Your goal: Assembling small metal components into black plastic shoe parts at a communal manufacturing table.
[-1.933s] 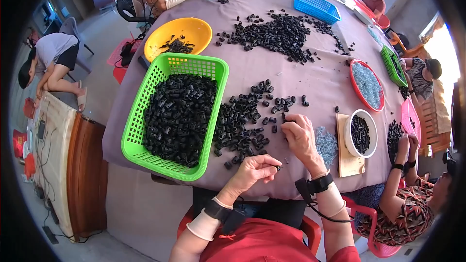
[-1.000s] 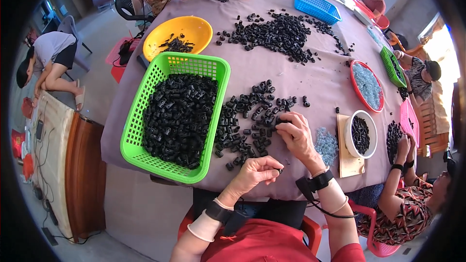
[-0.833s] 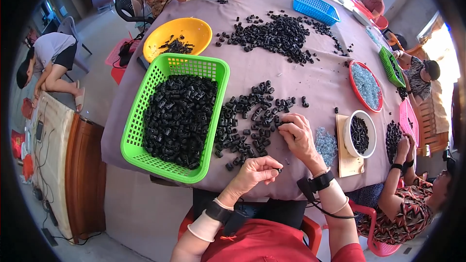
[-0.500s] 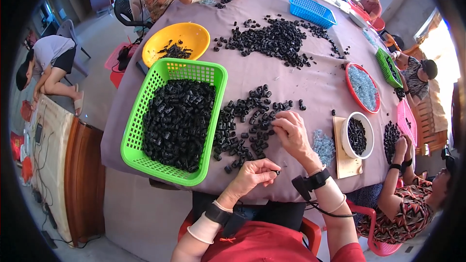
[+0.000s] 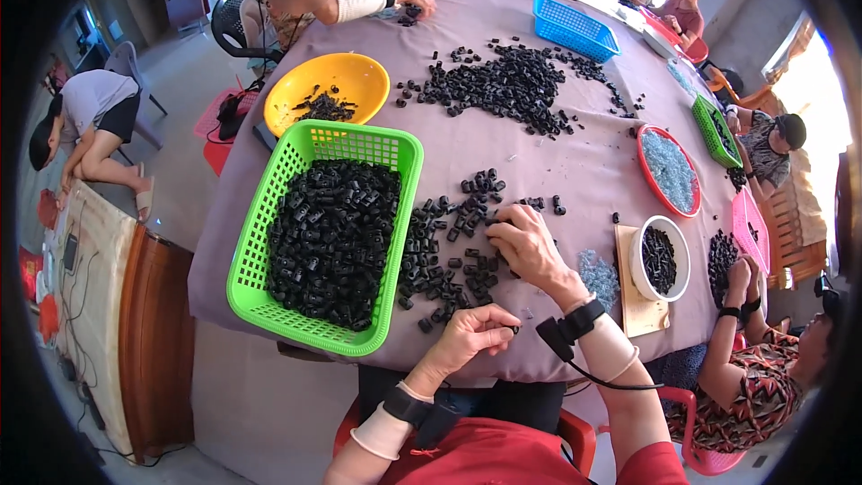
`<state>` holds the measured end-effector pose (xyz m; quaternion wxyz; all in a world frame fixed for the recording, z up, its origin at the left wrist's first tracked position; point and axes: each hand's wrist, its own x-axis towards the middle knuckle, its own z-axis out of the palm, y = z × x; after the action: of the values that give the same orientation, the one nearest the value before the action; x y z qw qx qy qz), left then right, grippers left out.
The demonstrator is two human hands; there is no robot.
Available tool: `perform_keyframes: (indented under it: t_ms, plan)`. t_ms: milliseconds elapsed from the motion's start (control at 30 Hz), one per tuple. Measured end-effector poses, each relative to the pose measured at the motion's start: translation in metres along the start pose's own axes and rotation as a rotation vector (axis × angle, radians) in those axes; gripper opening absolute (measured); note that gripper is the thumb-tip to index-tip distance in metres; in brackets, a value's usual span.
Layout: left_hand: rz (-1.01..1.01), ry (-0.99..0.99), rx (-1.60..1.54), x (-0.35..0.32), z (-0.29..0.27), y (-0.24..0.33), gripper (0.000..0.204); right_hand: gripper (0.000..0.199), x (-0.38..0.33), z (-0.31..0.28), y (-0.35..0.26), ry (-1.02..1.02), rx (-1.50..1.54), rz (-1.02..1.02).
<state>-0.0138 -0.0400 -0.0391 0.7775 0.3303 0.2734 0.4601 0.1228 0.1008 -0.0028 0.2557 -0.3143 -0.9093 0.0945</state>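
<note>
Green basket (image 5: 395,242) at left is full of small black plastic parts, w/ a loose pile of black parts (image 5: 449,251) just beside it on the purple tablecloth (image 5: 584,162). Left hand (image 5: 467,341) sits near the table edge, thumb & fingertips pinching one black piece. Right hand (image 5: 530,247) lies palm-down on the pile's right side, fingers curled onto the parts; can't tell if it grips any.

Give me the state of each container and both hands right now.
green basket: nearly full of black parts.
yellow bowl: mostly bare, few black parts.
white bowl: holds black parts.
red tray: holds pale blue bits.
left hand: pinching a small black part.
right hand: fingers on the loose black parts.
</note>
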Motion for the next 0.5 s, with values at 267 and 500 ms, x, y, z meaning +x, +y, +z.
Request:
perform_keyframes:
  t_ms: [267, 500]
  plan:
    - [0.003, 0.002, -0.032, 0.001, 0.001, 0.001, 0.013, 0.01, -0.023, -0.02, 0.008, 0.079, -0.026, 0.072]
    - [0.004, 0.003, -0.028, 0.0, 0.001, 0.0, 0.013, 0.007, -0.019, -0.019, 0.016, 0.049, -0.054, 0.102]
